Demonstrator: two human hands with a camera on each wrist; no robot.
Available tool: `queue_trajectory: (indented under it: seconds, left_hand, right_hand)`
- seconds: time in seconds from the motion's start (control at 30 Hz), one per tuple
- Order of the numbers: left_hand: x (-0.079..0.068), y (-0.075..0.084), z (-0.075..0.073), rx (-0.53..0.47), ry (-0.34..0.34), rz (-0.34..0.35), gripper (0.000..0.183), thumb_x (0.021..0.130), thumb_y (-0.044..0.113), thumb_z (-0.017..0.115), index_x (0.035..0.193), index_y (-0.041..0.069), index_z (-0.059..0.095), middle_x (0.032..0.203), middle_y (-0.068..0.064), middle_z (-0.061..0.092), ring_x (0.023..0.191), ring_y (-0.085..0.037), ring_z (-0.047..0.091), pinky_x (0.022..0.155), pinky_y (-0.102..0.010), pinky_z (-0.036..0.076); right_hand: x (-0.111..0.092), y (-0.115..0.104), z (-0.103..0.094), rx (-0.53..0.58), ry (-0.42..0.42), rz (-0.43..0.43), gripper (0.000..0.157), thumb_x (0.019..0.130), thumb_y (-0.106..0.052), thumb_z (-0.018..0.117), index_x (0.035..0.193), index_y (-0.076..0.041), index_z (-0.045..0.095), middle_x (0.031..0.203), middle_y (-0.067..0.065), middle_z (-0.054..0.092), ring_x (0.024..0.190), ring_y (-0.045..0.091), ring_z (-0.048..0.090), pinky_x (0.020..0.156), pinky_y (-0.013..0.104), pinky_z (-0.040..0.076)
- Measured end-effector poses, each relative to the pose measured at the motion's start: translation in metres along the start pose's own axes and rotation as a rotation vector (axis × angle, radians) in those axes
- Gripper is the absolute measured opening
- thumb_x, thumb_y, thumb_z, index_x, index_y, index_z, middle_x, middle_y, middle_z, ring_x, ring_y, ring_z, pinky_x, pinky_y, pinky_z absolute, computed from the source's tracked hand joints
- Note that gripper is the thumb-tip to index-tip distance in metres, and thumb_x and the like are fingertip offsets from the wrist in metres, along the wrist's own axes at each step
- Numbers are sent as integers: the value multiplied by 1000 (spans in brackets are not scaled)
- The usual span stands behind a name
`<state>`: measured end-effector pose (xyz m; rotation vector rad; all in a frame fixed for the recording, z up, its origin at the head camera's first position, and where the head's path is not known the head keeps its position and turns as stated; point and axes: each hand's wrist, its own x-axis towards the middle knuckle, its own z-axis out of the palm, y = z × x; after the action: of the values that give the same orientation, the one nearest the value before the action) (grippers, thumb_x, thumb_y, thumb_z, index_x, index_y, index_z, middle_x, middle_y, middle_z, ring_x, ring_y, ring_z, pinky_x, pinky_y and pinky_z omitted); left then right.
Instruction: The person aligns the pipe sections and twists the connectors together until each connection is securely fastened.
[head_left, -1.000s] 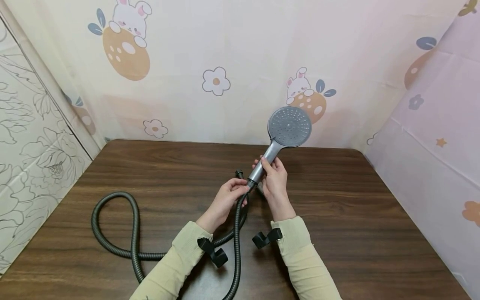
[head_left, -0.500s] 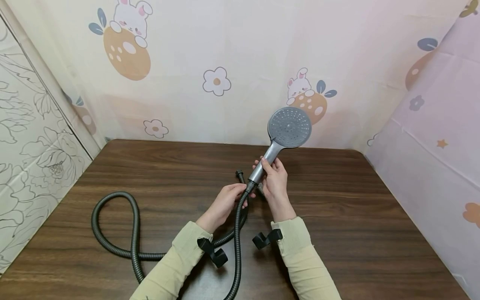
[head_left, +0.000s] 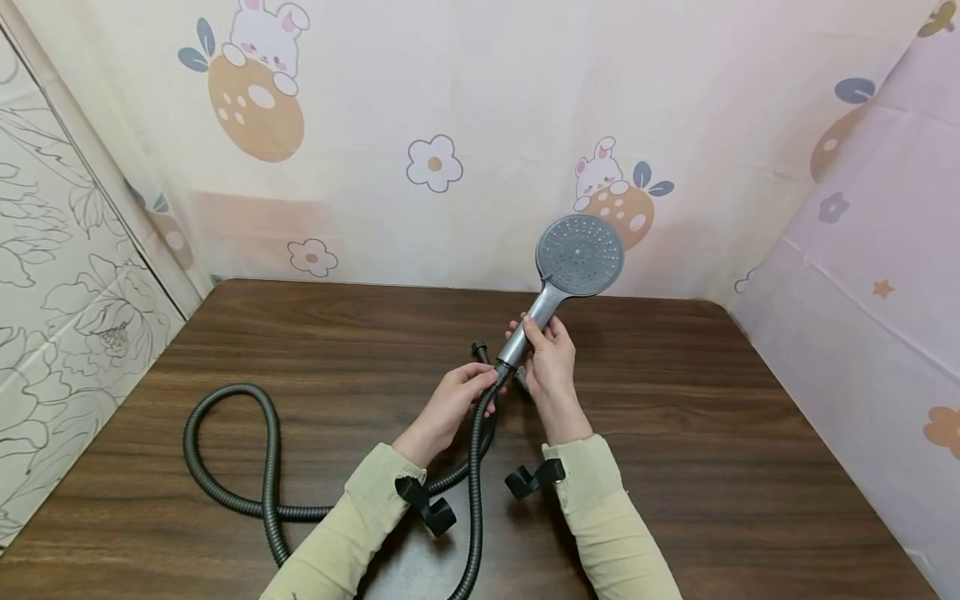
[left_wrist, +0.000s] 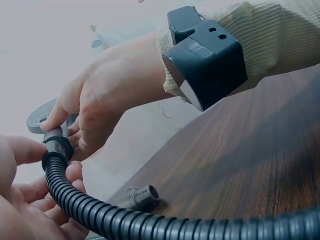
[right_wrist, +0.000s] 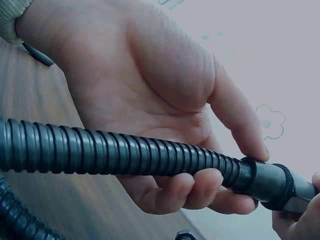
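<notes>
Tilted over the back of the table is a grey hand shower (head_left: 579,254), its round nozzle face toward the head camera. My right hand (head_left: 552,358) grips its handle (head_left: 528,333), with the thumb along the front. At the handle's lower end, my left hand (head_left: 453,404) pinches the dark connector (right_wrist: 270,182) of a black ribbed shower hose (head_left: 475,475) between thumb and fingers. Connector and handle meet end to end; how far they are joined cannot be seen. In the left wrist view my right hand (left_wrist: 107,90) sits behind the connector.
The hose's other end (head_left: 478,346) lies on the wooden table (head_left: 712,433) behind my left hand. A loop of hose (head_left: 197,450) rests at the left. A grey threaded tube end (left_wrist: 145,196) lies near my hands. Patterned cloth (head_left: 510,100) hangs behind the table.
My left thumb and fingers shift slightly around the hose connector, lower and then back up. The hand shower and my right hand stay almost still.
</notes>
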<state>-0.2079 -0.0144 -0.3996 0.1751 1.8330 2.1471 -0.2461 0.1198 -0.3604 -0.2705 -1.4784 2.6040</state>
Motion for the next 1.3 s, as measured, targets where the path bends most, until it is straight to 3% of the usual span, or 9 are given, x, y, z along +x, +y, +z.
queue_trajectory:
  seconds: [0.23, 0.5, 0.8, 0.93, 1.1, 1.3]
  left_hand:
    - [1, -2, 0, -18, -2, -8, 33, 93, 24, 49, 115, 1, 52, 102, -22, 60, 60, -11, 53, 60, -23, 45]
    - [1, -3, -1, 41, -57, -44, 38, 95, 29, 43, 118, 1, 54, 100, -16, 64, 63, -11, 54, 66, -26, 43]
    - [0, -1, 0, 65, -36, -14, 34, 94, 27, 46, 111, 0, 58, 87, -3, 65, 63, -12, 54, 65, -26, 41]
    - [1, -2, 0, 72, -19, -4, 32, 93, 27, 49, 108, 0, 59, 90, -8, 65, 64, -13, 54, 66, -26, 41]
    - [1, -2, 0, 63, -3, -5, 32, 91, 27, 53, 109, 1, 57, 100, -18, 63, 66, -14, 55, 65, -26, 43]
    - [1, -1, 1, 72, -34, -25, 36, 94, 30, 47, 116, 3, 54, 97, -11, 65, 65, -12, 55, 66, -26, 41]
  right_hand:
    - [0, 1, -1, -1, -2, -6, 40, 92, -7, 50, 130, -4, 40, 110, 8, 52, 105, 27, 55, 86, 32, 48]
    - [0, 1, -1, -14, -9, -16, 43, 92, -7, 50, 132, -2, 38, 111, 9, 52, 110, 32, 52, 86, 32, 48]
    - [-1, 0, -1, -20, 0, -4, 41, 91, -8, 51, 130, -3, 41, 111, 9, 52, 91, 18, 60, 87, 34, 48]
    - [-1, 0, 0, -15, -5, -7, 42, 92, -7, 50, 132, -2, 39, 110, 9, 52, 88, 15, 61, 86, 32, 49]
    - [0, 1, 0, -6, -4, -10, 39, 92, -6, 50, 129, -2, 41, 107, 8, 53, 97, 23, 58, 85, 32, 49]
    - [1, 2, 0, -11, 7, -16, 37, 91, -6, 51, 127, -3, 43, 106, 7, 53, 102, 28, 56, 85, 33, 49]
